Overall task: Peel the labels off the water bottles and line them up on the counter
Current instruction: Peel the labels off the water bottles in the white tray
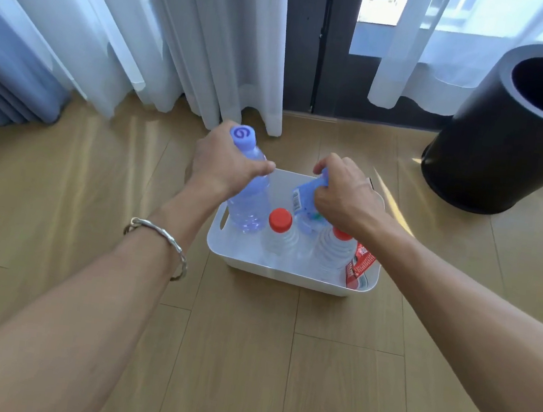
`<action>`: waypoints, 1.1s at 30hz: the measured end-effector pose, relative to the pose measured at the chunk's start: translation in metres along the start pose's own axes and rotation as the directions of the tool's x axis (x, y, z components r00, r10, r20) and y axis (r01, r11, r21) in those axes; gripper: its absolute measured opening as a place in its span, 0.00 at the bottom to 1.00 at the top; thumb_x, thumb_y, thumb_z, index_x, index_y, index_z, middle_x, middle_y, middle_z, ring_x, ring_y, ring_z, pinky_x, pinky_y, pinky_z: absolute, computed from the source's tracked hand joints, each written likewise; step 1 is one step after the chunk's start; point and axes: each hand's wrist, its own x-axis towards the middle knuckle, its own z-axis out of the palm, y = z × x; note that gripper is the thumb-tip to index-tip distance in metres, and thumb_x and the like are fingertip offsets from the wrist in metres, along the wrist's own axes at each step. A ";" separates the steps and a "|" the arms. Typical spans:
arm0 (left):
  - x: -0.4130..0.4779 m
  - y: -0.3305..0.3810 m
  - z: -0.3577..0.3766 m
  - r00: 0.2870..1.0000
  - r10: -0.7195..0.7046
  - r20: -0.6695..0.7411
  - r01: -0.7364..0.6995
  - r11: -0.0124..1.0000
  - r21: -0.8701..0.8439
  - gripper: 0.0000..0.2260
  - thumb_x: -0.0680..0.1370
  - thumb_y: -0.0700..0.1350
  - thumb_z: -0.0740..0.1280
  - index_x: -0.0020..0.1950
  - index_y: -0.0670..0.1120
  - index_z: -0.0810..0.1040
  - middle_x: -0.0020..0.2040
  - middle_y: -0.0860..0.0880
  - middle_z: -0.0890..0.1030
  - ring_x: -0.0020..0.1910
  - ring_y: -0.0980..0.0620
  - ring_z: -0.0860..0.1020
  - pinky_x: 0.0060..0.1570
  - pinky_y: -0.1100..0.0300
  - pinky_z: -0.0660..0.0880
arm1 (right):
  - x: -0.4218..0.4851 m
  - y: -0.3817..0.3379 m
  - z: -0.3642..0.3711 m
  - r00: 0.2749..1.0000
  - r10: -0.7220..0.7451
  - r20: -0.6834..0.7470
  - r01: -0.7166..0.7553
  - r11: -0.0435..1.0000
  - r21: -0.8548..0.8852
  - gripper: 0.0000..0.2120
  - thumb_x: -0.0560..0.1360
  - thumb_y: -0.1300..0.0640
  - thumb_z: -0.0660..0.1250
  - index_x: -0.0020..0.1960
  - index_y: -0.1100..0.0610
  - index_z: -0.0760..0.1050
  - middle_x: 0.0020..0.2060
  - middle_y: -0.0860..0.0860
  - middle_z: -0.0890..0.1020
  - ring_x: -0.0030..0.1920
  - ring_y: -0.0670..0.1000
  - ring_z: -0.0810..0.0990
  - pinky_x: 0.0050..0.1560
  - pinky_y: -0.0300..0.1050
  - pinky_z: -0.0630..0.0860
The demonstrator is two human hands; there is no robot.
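Purple-cap bottle (250,203): clear, no label on its visible side, swirl mark on the cap; long axis tilted, cap to the far left, base down in the far left corner of the bin (240,250). Left hand (227,167): fingers curled round the bottle's neck and shoulder, just under the cap. Right hand (344,194): fingers bunched on a crumpled blue label (304,194), held over the middle of the bin; barcode visible on it, other print too small to read. Red-cap bottles (280,227): two, upright, clear, ribbed, in the near half of the bin; the right one's cap partly under the right wrist. Red label (359,264): loose against the bin's right wall, white writing not legible. Bin: white, open top, handle slot in its left wall, standing on the wood floor (243,357). Open floor lies near and left of it. Curtains (181,38) hang at the far left; black drum (513,141) stands far right, well apart. Bracelet (162,240) on the left wrist.
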 end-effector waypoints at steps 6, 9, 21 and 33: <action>-0.007 -0.023 0.012 0.993 -0.071 0.090 0.066 0.996 0.059 0.20 0.64 0.52 0.78 0.45 0.46 0.72 0.37 0.52 0.73 0.38 0.50 0.72 0.31 0.60 0.67 | 0.004 0.011 0.011 0.990 -0.110 0.091 0.120 0.986 -0.116 0.13 0.78 0.59 0.59 0.60 0.56 0.75 0.53 0.56 0.80 0.44 0.55 0.73 0.40 0.43 0.67; -0.009 -0.033 0.017 0.980 -0.119 0.160 0.098 0.986 0.137 0.22 0.64 0.53 0.78 0.46 0.46 0.71 0.37 0.52 0.72 0.37 0.50 0.71 0.30 0.60 0.66 | 0.005 0.013 0.017 0.979 -0.124 0.161 0.152 0.973 -0.175 0.15 0.75 0.58 0.64 0.61 0.55 0.75 0.54 0.56 0.79 0.47 0.55 0.75 0.44 0.47 0.74; -0.018 -0.065 0.030 0.942 -0.156 0.297 0.024 0.914 0.406 0.19 0.65 0.52 0.76 0.46 0.48 0.71 0.42 0.50 0.76 0.41 0.47 0.75 0.39 0.56 0.71 | 0.014 0.012 0.012 0.993 -0.038 0.112 0.050 0.992 -0.114 0.14 0.76 0.54 0.61 0.57 0.58 0.80 0.54 0.56 0.82 0.51 0.57 0.79 0.48 0.46 0.76; -0.002 -0.008 0.010 0.933 -0.016 0.359 -0.090 0.957 0.277 0.14 0.79 0.48 0.61 0.62 0.47 0.77 0.61 0.48 0.79 0.56 0.48 0.77 0.51 0.59 0.72 | 0.030 0.056 -0.009 0.961 0.242 0.131 -0.241 0.970 -0.025 0.14 0.79 0.53 0.63 0.60 0.58 0.79 0.53 0.57 0.81 0.48 0.54 0.79 0.44 0.47 0.77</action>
